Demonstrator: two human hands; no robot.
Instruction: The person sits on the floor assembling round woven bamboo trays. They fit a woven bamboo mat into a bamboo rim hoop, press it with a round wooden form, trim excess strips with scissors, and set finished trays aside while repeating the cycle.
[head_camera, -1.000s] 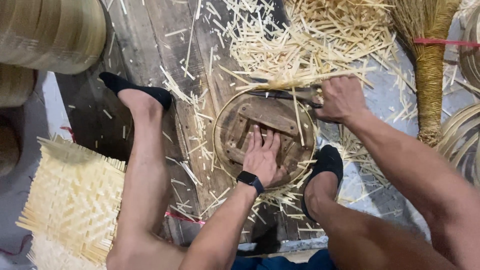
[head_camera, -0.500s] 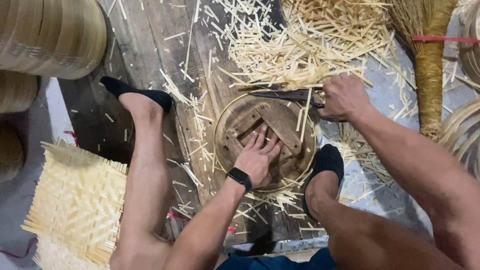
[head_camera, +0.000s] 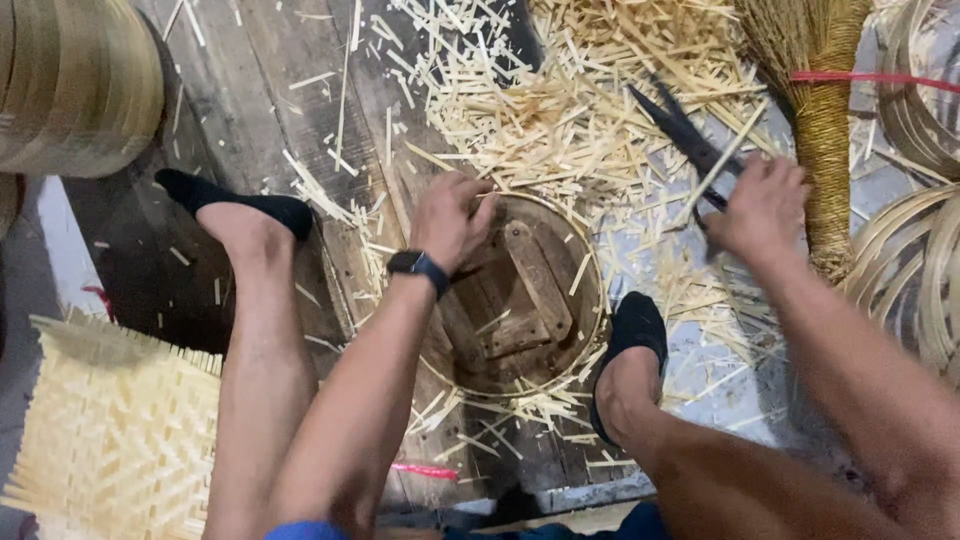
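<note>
Two bare hands are seen from above, with a round wooden form (head_camera: 520, 300) lying on the floor between two feet in black socks. The left hand (head_camera: 450, 218) is laid on the far left rim of the form, fingers curled over the edge and pressed close together, likely so the form is kept from sliding. A dark watch (head_camera: 420, 266) is worn on that wrist. The form is ringed by a thin pale bamboo band, and wooden bars are crossed inside it. The left foot (head_camera: 240, 215) is set on the dark wooden boards (head_camera: 270, 90) to the left, and the right foot (head_camera: 625, 345) is pressed just beside the near right rim, perhaps so the form is held firm from that side too.

The right hand (head_camera: 765, 205) is closed around the handles of dark shears (head_camera: 685, 135), with the blades pointed far and left. A thin bamboo strip (head_camera: 720, 160) is held along with them; whether it is pinched in the fingers or caught by the blades cannot be told.

Many cut bamboo strips (head_camera: 560, 100) are scattered thickly on the far side and around the form, so the floor there is hard to see. A straw broom (head_camera: 820, 130) with a red tie lies at the far right. Coiled bamboo bands (head_camera: 920, 260) are seen at the right edge, a woven bamboo mat (head_camera: 115, 440) at the near left, and stacked round rims (head_camera: 80, 80) at the far left.
</note>
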